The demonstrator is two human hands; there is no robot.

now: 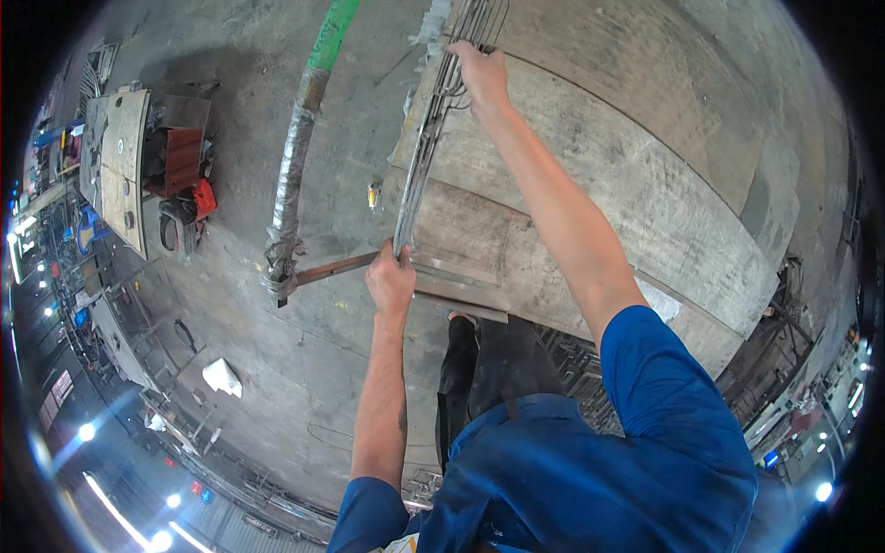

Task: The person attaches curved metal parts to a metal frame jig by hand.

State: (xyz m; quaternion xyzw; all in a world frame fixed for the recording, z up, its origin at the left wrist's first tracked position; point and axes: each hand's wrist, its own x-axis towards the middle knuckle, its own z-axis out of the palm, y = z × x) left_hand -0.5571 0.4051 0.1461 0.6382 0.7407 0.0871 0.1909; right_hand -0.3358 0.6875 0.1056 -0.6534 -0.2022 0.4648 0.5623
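Observation:
A long bundle of thin metal rods (426,147) lies along the left edge of a worn sheet-topped table (590,157). My left hand (392,278) is closed around the near end of the rods, at the table's near left corner. Farther up the bundle, my right hand (481,78) grips it with the arm stretched out over the table. Bent, looped wire ends show beside the right hand. The fingers partly hide how many rods each hand holds.
Left of the table stands a pole wrapped in silvery film (293,166), with a rusty bar (336,268) running from its foot toward the table. A small yellow-orange object (373,196) lies on the floor. Farther left are a workbench (120,170) and a white scrap (222,378).

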